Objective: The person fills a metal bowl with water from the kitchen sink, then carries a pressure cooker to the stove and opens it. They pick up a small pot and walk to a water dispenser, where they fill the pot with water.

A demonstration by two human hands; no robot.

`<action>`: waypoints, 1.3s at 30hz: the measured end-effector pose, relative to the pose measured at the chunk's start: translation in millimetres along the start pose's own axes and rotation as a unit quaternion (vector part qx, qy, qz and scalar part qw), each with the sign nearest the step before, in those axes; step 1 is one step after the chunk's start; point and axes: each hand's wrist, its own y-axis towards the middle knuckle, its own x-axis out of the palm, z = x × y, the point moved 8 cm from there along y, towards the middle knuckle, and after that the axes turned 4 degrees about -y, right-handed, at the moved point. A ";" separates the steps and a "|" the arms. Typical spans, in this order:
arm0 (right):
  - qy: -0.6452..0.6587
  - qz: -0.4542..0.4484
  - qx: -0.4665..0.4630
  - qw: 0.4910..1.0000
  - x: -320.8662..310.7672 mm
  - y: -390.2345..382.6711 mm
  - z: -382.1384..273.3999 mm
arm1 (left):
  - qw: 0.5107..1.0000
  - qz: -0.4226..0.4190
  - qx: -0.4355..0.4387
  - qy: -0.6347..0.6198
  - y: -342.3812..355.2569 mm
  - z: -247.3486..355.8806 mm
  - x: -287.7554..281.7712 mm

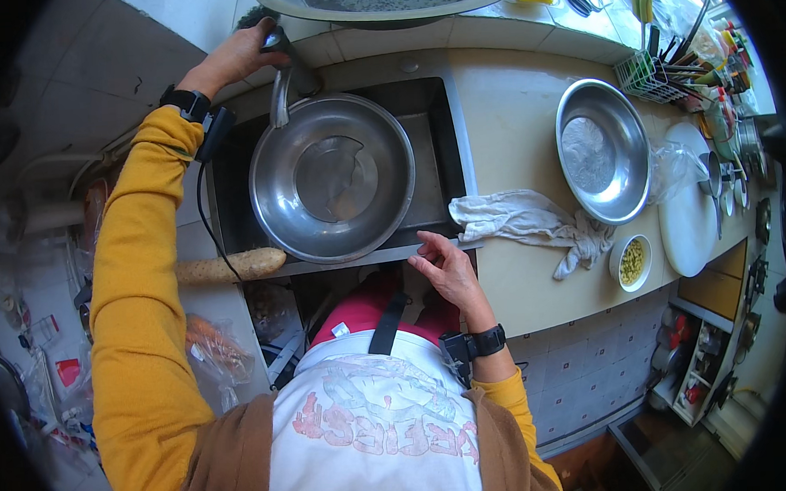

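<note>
Your left grip (pixel 239 54) is wrapped around the tap (pixel 280 98) while your right grip (pixel 452 274), fingers apart, hangs empty by the near edge of the sink (pixel 434 154), whose metal basin (pixel 274 198) should feel stiff, light, slick when wet, and best held by opposite rims.

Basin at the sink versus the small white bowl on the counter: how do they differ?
The steel basin is much wider than the white bowl. The basin is shiny silver; the bowl is white. The basin sits at the sink, the bowl on the counter. Both are open-topped and face up.
</note>
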 end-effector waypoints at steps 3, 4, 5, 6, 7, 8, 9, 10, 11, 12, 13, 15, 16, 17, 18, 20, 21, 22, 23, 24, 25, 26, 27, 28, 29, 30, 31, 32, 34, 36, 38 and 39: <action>-0.002 0.007 -0.004 1.000 -0.1 0.4 -0.5 | 1.000 0.015 0.013 -0.006 -0.9 1.3 -0.9; 0.000 0.007 -0.003 1.000 0.0 0.5 -0.2 | 1.000 0.013 0.014 -0.009 -0.8 1.3 -0.7; 0.001 0.006 -0.002 1.000 0.2 0.7 0.2 | 1.000 0.006 0.009 -0.009 -0.4 0.6 0.0; 0.000 0.003 0.001 1.000 0.7 0.9 1.0 | 1.000 -0.001 0.004 -0.010 -0.1 0.0 0.7; -0.001 -0.001 0.004 1.000 1.1 1.0 1.7 | 1.000 -0.003 0.001 -0.010 0.0 -0.2 0.5; 0.001 -0.006 0.011 1.000 1.8 1.2 3.3 | 1.000 -0.005 -0.002 -0.011 0.2 -0.6 0.8; 0.000 -0.005 0.005 1.000 1.6 1.5 2.6 | 1.000 -0.004 -0.001 -0.016 0.2 -0.5 0.5; 0.002 -0.005 0.003 1.000 1.6 2.0 2.7 | 1.000 -0.002 -0.002 -0.012 0.1 -0.7 0.6; 0.006 -0.006 0.007 1.000 2.0 2.3 3.5 | 1.000 0.002 0.001 -0.013 0.0 -0.4 0.5; 0.004 -0.002 -0.001 1.000 1.7 2.5 2.2 | 1.000 0.007 0.005 -0.014 0.1 -0.2 0.2; 0.005 0.001 -0.004 1.000 1.6 2.7 1.7 | 1.000 0.007 0.006 -0.015 0.4 -0.7 0.5; 0.005 0.004 -0.007 1.000 1.6 2.8 0.8 | 1.000 0.005 0.008 -0.017 0.9 -1.5 0.9; 0.005 0.003 -0.007 1.000 1.6 2.8 0.5 | 1.000 0.004 0.009 -0.018 1.1 -1.4 1.0; 0.005 0.002 -0.006 1.000 1.6 3.0 -0.1 | 1.000 0.002 0.008 -0.019 1.1 -1.3 1.0; 0.004 -0.001 -0.003 1.000 1.8 3.1 -0.1 | 1.000 -0.001 0.005 -0.020 1.0 -1.3 1.2; 0.004 -0.008 0.006 1.000 1.8 3.1 0.3 | 1.000 -0.011 0.003 -0.006 1.1 0.3 1.0; 0.001 -0.007 0.003 1.000 1.4 3.0 -0.9 | 1.000 -0.017 0.000 0.001 0.7 1.3 0.7; 0.001 -0.006 0.003 1.000 1.2 3.1 -1.4 | 1.000 -0.015 -0.001 0.002 0.2 2.6 -0.2; 0.001 -0.007 0.007 1.000 1.1 3.1 -1.3 | 1.000 -0.012 -0.002 0.003 -0.4 4.0 -1.1; 0.000 -0.006 0.004 1.000 0.7 3.0 -2.2 | 1.000 -0.013 -0.006 0.005 -0.9 4.5 -1.3; 0.001 -0.006 0.004 1.000 0.5 3.0 -2.5 | 1.000 -0.014 -0.007 0.005 -1.0 5.1 -1.5; 0.004 -0.007 0.009 1.000 0.6 3.1 -2.0 | 1.000 -0.018 -0.012 0.006 -1.0 4.7 -1.2; 0.001 -0.006 0.005 1.000 0.3 3.2 -2.8 | 1.000 -0.017 -0.011 0.006 -0.9 4.7 -1.5; 0.000 -0.007 0.005 1.000 0.4 3.3 -2.9 | 1.000 -0.012 -0.010 0.003 -1.2 4.3 -2.1; 0.000 -0.009 0.012 1.000 0.6 3.5 -2.0 | 1.000 -0.001 -0.003 -0.003 -1.5 4.6 -2.8; -0.001 -0.009 0.005 1.000 0.3 3.7 -3.0 | 1.000 0.007 -0.001 -0.007 -1.6 4.1 -3.3; -0.001 -0.010 0.003 1.000 0.3 4.0 -3.2 | 1.000 0.011 0.007 -0.008 -1.3 4.2 -3.3; 0.002 -0.012 0.008 1.000 0.6 4.2 -2.6 | 1.000 0.014 0.011 -0.008 -1.2 3.7 -2.9; -0.001 -0.011 0.000 1.000 0.4 4.3 -3.7 | 1.000 0.015 0.016 -0.009 -0.6 2.5 -2.0; -0.002 -0.011 -0.001 1.000 0.3 4.3 -3.9 | 1.000 0.013 0.017 -0.010 -0.3 1.5 -1.1; -0.002 -0.012 0.005 1.000 0.1 4.5 -3.0 | 1.000 0.015 0.018 -0.005 -1.0 1.4 -1.1; -0.002 -0.011 -0.002 1.000 -0.1 4.4 -4.1 | 1.000 0.016 0.019 -0.002 -1.4 1.5 -1.2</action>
